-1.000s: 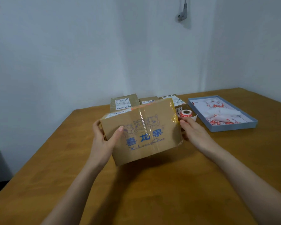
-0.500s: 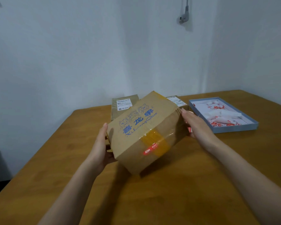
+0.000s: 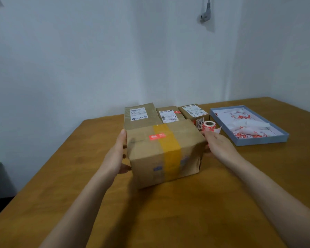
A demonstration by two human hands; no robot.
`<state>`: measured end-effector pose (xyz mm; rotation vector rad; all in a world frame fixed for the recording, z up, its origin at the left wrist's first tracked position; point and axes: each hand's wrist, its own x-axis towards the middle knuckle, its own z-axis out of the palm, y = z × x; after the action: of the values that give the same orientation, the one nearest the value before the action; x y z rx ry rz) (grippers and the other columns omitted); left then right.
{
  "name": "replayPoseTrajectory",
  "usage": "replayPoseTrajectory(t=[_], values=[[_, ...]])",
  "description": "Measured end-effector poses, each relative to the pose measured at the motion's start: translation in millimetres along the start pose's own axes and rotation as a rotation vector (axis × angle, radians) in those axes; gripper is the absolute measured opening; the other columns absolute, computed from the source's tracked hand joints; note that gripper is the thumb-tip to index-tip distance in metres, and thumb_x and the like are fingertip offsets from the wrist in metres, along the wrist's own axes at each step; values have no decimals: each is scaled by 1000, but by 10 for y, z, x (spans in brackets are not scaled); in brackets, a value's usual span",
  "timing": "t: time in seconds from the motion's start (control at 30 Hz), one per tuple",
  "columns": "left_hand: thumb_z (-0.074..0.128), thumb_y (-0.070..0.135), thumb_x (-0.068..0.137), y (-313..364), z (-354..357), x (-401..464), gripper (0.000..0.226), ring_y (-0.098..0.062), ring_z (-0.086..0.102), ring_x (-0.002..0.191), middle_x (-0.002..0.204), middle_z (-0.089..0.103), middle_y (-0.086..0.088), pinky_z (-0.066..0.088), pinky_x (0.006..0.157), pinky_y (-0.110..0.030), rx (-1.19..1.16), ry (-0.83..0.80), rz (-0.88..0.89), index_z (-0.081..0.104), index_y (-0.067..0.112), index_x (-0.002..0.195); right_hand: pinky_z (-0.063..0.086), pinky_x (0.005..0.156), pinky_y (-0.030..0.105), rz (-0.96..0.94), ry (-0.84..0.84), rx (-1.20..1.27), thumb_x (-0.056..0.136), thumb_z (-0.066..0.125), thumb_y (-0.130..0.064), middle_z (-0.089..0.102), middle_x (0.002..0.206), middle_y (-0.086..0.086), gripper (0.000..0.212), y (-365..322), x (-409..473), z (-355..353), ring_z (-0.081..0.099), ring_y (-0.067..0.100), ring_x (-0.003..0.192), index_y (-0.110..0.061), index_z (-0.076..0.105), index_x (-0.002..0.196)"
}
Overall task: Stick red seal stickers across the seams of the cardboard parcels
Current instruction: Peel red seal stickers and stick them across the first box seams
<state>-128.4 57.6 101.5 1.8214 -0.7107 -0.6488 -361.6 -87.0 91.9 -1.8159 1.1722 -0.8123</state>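
Both forearms are bare, the left hand and right hand ungloved.

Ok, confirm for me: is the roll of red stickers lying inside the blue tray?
No, the sticker roll stands on the table, left of the blue tray, which holds only peeled backing scraps.

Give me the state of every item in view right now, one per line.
Front parcel: on the table, taped, red seal sticker on top.
Left hand: flat against the parcel's left side.
Right hand: fingers straight at its right side.
Sticker roll: standing, tail loose.
Three back parcels: labelled, side by side.
Blue tray: holds peeled backing scraps.
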Motion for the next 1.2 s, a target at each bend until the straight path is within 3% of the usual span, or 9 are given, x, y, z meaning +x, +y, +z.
replayPoseTrajectory(t=[0.23,0.47,0.57,0.73,0.87,0.93,1.03,1.1,1.2], values=[[35,58,95,-8,118,9,62,-12,35,133,147,35,6,28,100,-29,86,36,271,36,22,146,34,70,12,-153,28,-56,100,36,-40,52,114,-8,40,24,1,30,46,6,103,-19,52,130],[47,54,93,-4,107,20,50,-18,62,85,99,62,-4,50,69,-32,117,168,245,49,16,127,40,84,19,-151,-9,-9,95,50,-41,46,137,-2,54,73,58,41,46,12,118,-20,36,144],[57,47,89,5,91,22,51,-11,54,94,114,52,1,46,77,-27,235,250,329,45,21,132,41,97,31,-174,78,-15,94,54,-38,43,142,1,56,71,72,53,45,16,126,-23,37,144],[61,46,88,56,126,18,53,-8,51,104,120,49,9,44,82,-23,205,-26,302,48,26,135,41,80,20,-290,112,-152,96,50,-34,58,106,-11,23,18,77,81,52,7,102,-20,62,111],[66,39,87,130,64,65,48,-19,52,113,123,44,1,47,95,-38,380,314,417,54,22,130,36,63,30,-295,283,-234,96,47,-38,50,64,-1,44,-59,120,10,47,11,65,-11,55,63],[67,41,85,203,56,0,37,-17,55,102,112,48,4,50,85,-37,453,404,521,59,25,118,35,73,27,-335,282,-194,95,50,-35,53,81,-4,28,-119,95,-1,48,9,81,-18,57,74],[71,50,78,275,123,-109,30,-9,55,91,105,51,11,45,71,-29,590,152,519,62,32,100,32,90,22,-346,126,-177,95,51,-35,52,120,-8,27,-187,41,3,44,5,112,-21,58,117],[73,44,79,256,130,-80,25,-10,54,101,112,52,13,47,82,-32,572,-7,499,66,31,100,28,97,22,-314,-20,-185,97,47,-38,46,132,-11,41,-188,28,6,37,4,125,-21,50,135],[71,23,85,222,80,2,18,-14,54,109,116,54,9,44,94,-30,476,29,553,68,28,102,35,88,21,-315,42,-225,97,46,-37,56,122,-10,34,-175,49,-27,46,3,109,-19,59,123]])
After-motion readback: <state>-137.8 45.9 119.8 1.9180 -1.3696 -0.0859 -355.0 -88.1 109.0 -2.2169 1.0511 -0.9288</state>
